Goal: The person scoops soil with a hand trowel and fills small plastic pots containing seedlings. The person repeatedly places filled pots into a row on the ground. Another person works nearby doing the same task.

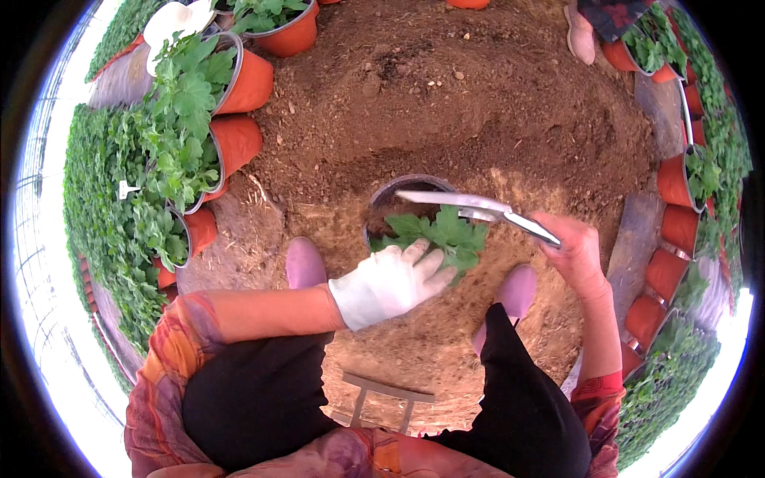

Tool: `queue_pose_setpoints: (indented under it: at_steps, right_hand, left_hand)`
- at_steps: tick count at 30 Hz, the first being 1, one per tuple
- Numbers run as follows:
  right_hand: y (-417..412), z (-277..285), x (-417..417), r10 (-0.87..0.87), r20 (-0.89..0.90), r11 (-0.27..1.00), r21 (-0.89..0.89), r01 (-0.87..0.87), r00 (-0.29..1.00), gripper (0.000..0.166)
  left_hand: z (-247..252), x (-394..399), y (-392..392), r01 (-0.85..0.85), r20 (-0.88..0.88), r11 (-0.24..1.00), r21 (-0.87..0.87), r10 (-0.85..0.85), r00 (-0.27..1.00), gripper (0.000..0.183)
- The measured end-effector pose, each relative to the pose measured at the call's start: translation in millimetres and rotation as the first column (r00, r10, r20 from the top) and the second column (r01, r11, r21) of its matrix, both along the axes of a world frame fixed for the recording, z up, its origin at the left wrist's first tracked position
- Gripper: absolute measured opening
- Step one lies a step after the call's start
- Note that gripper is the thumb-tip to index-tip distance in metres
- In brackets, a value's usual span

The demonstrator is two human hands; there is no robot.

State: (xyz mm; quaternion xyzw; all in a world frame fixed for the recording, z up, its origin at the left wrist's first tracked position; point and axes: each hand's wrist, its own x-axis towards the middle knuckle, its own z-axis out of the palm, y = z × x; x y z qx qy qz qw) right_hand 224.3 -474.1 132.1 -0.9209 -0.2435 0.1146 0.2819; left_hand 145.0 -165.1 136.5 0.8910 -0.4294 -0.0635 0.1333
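A dark-rimmed plant pot [412, 179] stands on the ground between my feet, with brown soil inside. A leafy green plant [448, 233] leans over its near side. My left hand [397, 278], in a white glove, holds the plant by its leaves; the stem and the thumb are hidden beneath the hand. In my bare right hand [571, 245] is the handle of a metal scoop [466, 202]. Its blade reaches leftward over the pot, above the leaves, and is seen nearly edge-on.
A broad mound of loose soil [454, 101] rises beyond the pot. Orange pots [248, 83] of leafy plants line the left, and more orange pots [678, 227] line the right. Another person's shoe [580, 36] shows at top right. A small metal-framed stool [388, 391] is below me.
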Motion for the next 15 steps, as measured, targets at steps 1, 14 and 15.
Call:
queue_pose_setpoints:
  at_steps: [1,14,15]
  right_hand:
    - [-5.4,-1.0,-0.2,0.004,0.03,1.0,0.002,-0.004,1.0,0.038]
    - [-55.2,-82.5,-94.1,-0.437,-0.867,0.541,-0.042,0.84,0.238,0.024]
    - [-44.4,-87.1,-84.7,-0.472,-0.834,0.56,-0.032,0.828,0.287,0.025]
  left_hand:
    - [0.5,3.2,4.3,-0.006,-0.017,1.0,-0.015,0.006,1.0,0.041]
    - [-23.1,32.0,75.7,-0.495,-0.475,0.818,-0.292,0.325,0.818,0.041]
    - [-25.7,31.9,76.0,-0.478,-0.46,0.833,-0.278,0.321,0.828,0.041]
